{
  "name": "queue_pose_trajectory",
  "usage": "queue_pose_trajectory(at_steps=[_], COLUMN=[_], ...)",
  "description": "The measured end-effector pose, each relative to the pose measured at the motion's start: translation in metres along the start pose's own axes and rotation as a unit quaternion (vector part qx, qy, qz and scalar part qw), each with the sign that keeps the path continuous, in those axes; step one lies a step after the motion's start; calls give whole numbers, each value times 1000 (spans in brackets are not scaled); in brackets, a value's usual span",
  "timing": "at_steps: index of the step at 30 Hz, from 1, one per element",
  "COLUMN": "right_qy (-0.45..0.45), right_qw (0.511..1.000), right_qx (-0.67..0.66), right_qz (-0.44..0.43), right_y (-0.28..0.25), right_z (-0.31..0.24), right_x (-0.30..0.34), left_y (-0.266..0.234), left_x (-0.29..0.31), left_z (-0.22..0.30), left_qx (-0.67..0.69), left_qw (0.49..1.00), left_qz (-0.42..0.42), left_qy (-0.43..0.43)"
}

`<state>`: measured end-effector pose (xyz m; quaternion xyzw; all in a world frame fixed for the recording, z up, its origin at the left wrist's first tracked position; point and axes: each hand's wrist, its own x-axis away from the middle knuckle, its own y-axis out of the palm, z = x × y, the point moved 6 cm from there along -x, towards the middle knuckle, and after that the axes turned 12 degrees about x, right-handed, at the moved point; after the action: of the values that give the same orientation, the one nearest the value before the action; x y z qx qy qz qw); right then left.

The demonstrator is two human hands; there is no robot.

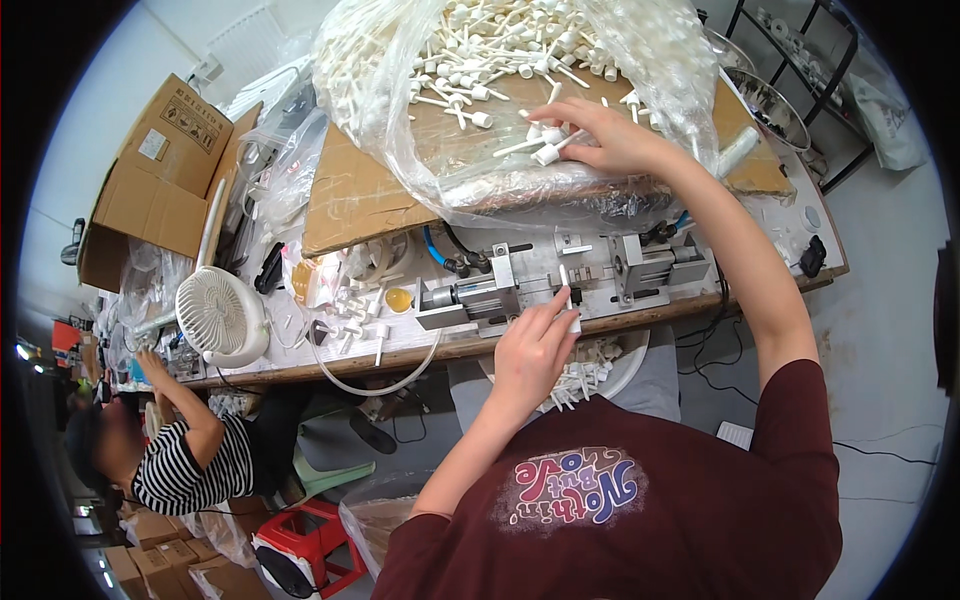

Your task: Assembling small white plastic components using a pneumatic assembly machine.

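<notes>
My left hand [533,352] is closed on a white plastic stem-and-cap piece [564,274], held upright at the front of a metal clamping fixture [560,283]. Farther off, my right hand [612,137] reaches into an open clear plastic bag [385,120]. Its thumb and fingers close around a white capped piece [547,153], with another white stem beside it. A large heap of similar white pieces [500,45] fills the back of the bag. The bag lies on a cardboard sheet [335,205] above the fixture.
A white fan [222,315] stands left on the bench, near loose white fittings [352,325] and a yellow round item [398,300]. A white basin [632,362] of pieces sits below the bench edge. A co-worker in a striped shirt [205,465] sits at far left.
</notes>
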<state>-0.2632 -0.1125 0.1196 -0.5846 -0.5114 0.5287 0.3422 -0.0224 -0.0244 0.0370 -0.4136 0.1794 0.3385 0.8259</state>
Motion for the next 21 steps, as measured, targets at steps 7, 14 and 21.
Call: queue_pose_trajectory(at_steps=[7, 14, 21], right_qy=[53, 72, 113], right_qw=[994, 985, 969], right_qx=[63, 46, -72], right_qz=[71, 147, 208], right_y=[0, 0, -29], right_z=[0, -4, -5], right_x=[25, 37, 39], left_y=[22, 22, 20], left_x=[5, -7, -8], left_z=[-8, -12, -10], left_qx=[-112, -106, -101], left_qw=[990, 990, 990], left_qz=[-85, -93, -94], left_qy=[-23, -5, -31])
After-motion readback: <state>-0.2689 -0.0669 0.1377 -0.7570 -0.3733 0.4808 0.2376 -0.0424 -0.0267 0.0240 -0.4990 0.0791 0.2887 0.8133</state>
